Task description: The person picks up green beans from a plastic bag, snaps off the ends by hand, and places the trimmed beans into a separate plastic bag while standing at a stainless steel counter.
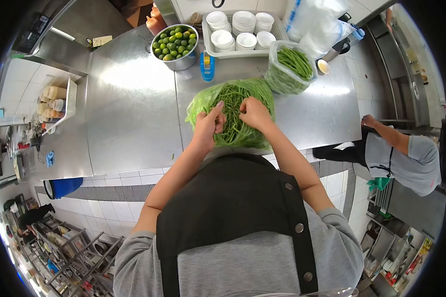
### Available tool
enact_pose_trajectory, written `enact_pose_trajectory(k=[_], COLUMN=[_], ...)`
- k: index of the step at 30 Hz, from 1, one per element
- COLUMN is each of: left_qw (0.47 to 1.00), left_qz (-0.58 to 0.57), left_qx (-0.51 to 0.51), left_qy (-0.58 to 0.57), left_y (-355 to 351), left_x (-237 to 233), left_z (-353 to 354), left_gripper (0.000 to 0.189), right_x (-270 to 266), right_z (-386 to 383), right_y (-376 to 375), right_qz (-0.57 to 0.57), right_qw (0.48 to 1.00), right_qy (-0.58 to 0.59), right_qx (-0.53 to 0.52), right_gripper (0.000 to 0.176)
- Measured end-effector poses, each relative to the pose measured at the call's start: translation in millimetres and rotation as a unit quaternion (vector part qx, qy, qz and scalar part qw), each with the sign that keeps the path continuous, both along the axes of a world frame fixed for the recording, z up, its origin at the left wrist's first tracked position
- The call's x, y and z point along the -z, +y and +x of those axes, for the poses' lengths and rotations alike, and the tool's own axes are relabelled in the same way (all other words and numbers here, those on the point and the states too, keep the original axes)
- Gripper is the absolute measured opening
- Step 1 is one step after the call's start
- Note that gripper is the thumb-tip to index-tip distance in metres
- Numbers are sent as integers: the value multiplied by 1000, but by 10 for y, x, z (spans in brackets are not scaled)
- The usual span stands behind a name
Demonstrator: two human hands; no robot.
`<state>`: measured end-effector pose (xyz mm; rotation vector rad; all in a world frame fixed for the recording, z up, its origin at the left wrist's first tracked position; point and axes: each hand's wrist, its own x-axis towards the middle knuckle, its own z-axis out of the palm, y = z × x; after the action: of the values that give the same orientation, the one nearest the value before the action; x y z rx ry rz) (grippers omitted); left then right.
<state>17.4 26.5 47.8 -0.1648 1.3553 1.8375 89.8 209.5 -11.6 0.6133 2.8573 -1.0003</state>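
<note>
A light green plastic bag [197, 101] sits at the table's front edge, filled with a heap of thin green beans or stems [231, 99]. Over its left side is my left hand [210, 126], thumb pointing up and fingers curled in; what they hold, if anything, is hidden. Across the heap, my right hand [256, 114] has its fingers pinched together, tips close to the beans. I cannot make out what is between them. Behind and to the right stands a clear bag of longer green beans [295, 62].
On the steel table [129, 109] stand a metal pot of green limes [186, 62], a blue tape dispenser [207, 69] and a white crate [218, 54] with stacked white bowls [244, 22]. Another person [401, 153] is at the right. A blue barrel [67, 187] stands below the table at left.
</note>
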Motion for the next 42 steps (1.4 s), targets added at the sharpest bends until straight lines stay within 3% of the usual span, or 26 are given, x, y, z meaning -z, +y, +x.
enact_pose_trajectory(k=[3, 6, 11, 15, 18, 20, 21, 24, 26, 30, 33, 36, 37, 39, 42], left_qw=[998, 986, 945, 935, 927, 914, 935, 973, 978, 981, 984, 996, 995, 986, 980], left_qz=[-31, -93, -118, -141, -162, -182, -145, -70, -69, -21, -1, 17, 27, 54, 57], left_qx=[22, 93, 130, 126, 155, 213, 199, 177, 192, 193, 177, 61, 4, -87, -138], left_qy=[41, 100, 277, 300, 300, 294, 257, 132, 40, -20, 2, 62, 94, 133, 128], left_y=[-11, 32, 168, 214, 172, 107, 89, 32, -12, -63, -36, -53, -29, 14, 47], left_x=[-20, -14, 209, 157, 50, -21, -17, -34, -123, -96, -360, -407, -373, -333, -324], left_z=[-21, -10, -5, -42, -72, -98, -87, -78, -121, -64, -51, -63, -92, -150, -206], left_gripper=[22, 22, 30, 29, 28, 27, 25, 19, 16, 13, 12, 12, 12, 13, 13], right_x=[-120, -108, -462, -646, -570, -503, -497, -462, -435, -60, -34, -371, -375, -397, -761], right_z=[-20, 14, 14, 14, -2, 20, 29, 43, 20, -37, 28, 2, 9, 20, 48], right_y=[118, 205, 138, 90, 134, 173, 176, 25, -111, -115, 37, 45, 36, -8, -255], right_qz=[-133, -319, -403, -437, -413, -276, -204, -77, -73, -17, -6, -51, -187, -444, -501], right_qw=[991, 943, 902, 881, 888, 942, 961, 966, 964, 968, 993, 998, 982, 894, 853], right_qy=[6, 87, 150, 170, 179, 181, 180, 245, 254, 245, 120, -42, -9, 60, 146], right_qx=[32, 40, 34, 59, 97, 57, 37, -21, -4, 45, 22, -3, 2, 13, 9], right_gripper=[15, 16, 17, 8, 8, 9, 11, 11, 13, 21, 27, 28, 27, 25, 22])
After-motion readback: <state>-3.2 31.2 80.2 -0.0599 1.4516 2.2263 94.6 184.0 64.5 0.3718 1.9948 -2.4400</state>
